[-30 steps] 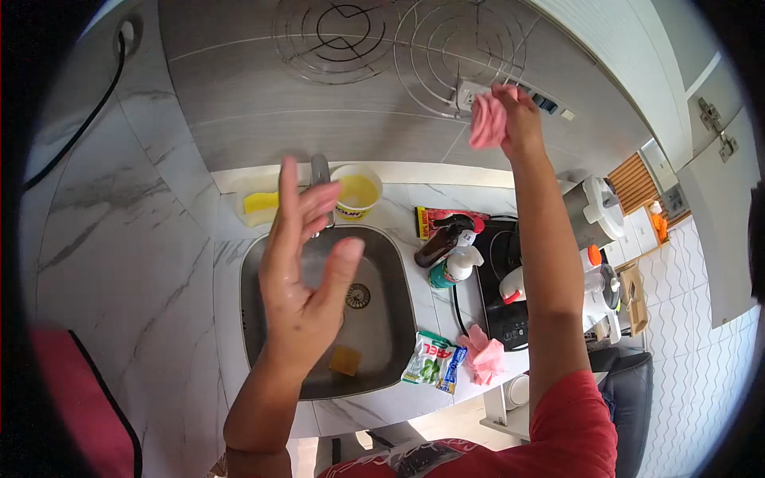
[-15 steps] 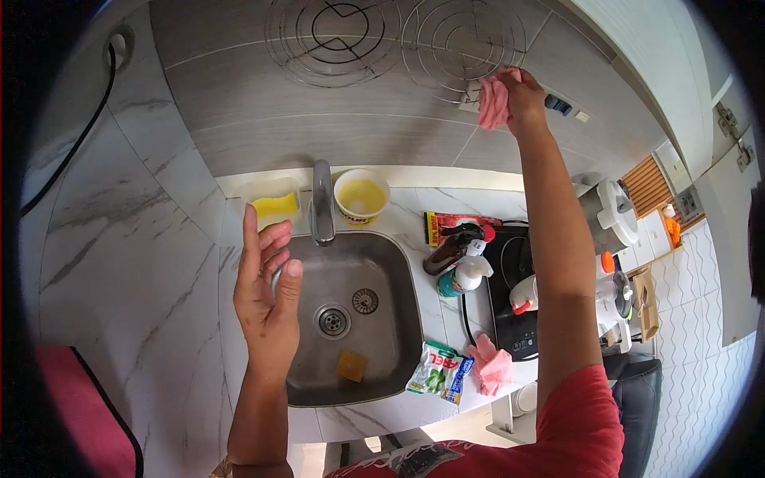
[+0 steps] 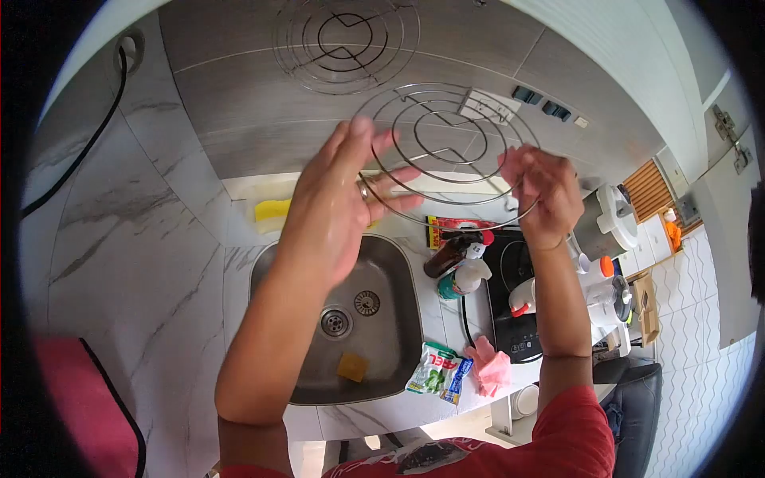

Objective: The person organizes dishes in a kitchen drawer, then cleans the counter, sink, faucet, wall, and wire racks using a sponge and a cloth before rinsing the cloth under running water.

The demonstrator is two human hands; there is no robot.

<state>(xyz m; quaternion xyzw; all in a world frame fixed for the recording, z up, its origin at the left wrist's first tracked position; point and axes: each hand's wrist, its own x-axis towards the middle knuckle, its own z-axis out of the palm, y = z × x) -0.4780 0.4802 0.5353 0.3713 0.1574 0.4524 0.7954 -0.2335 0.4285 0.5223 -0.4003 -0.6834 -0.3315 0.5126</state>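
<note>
A round wire rack (image 3: 451, 180) of concentric metal rings is held up above the back of the counter. My right hand (image 3: 550, 199) grips its right edge, fingers closed, with a pink cloth (image 3: 516, 163) between hand and wire. At the rack's left edge is my left hand (image 3: 331, 199), its fingers spread and overlapping the rings, a ring on one finger. A second wire rack (image 3: 348, 44) hangs on the grey wall behind.
Below is a steel sink (image 3: 382, 334) with a yellowish sponge (image 3: 352, 367). Right of it stand a dark bottle (image 3: 453, 253), a spray bottle (image 3: 462, 279), a black cooktop (image 3: 514, 319), a detergent packet (image 3: 440, 370) and another pink cloth (image 3: 490, 365).
The right-hand rack has come off the wall and down toward me, now in my right hand. My left hand has risen and moved right to the rack's edge.
</note>
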